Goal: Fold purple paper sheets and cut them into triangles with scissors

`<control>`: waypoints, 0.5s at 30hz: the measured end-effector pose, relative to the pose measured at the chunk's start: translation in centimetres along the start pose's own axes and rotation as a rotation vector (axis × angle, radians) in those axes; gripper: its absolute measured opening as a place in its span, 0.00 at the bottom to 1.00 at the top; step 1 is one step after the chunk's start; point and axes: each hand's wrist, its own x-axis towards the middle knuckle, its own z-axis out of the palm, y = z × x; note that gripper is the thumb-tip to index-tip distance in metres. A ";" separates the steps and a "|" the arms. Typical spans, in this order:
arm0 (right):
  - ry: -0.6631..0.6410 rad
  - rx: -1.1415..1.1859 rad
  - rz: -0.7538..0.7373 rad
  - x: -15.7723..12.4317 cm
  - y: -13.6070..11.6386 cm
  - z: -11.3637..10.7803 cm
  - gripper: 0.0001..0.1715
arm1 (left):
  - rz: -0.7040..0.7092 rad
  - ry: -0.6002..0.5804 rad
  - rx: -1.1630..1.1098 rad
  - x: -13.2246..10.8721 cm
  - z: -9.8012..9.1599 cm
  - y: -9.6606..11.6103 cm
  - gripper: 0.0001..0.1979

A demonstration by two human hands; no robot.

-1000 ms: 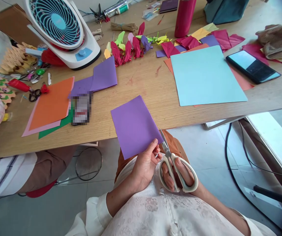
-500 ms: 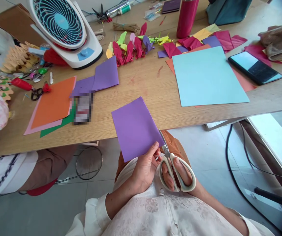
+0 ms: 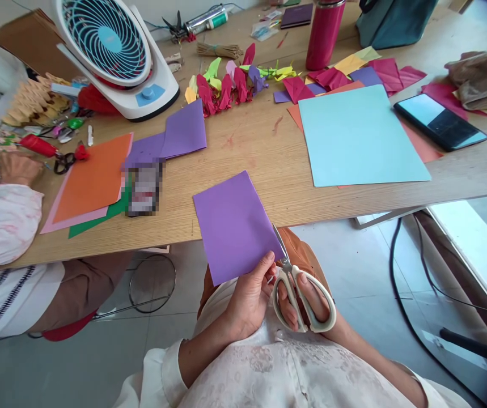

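My left hand pinches a purple sheet of paper by its lower right corner, thumb on top. The sheet is held up over my lap and the table's front edge. Fingers of my right hand pass through the loops of a pair of scissors with cream handles. The scissors' blades lie along the sheet's right edge near that corner; one blade shows beside the paper, and I cannot tell where the other is.
Purple and orange sheets lie left on the table, a light blue sheet and a phone right. Behind stand a fan, folded paper pieces and a red bottle. A co-worker's arm rests at left.
The co-worker's sleeve and hand at the left have come further into view over the table. My hands, the purple sheet and the scissors have hardly moved.
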 end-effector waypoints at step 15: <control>0.100 0.114 -0.026 0.5 -0.9 1.4 0.31 | -0.095 -0.105 0.033 -0.1 -0.9 -0.4 0.21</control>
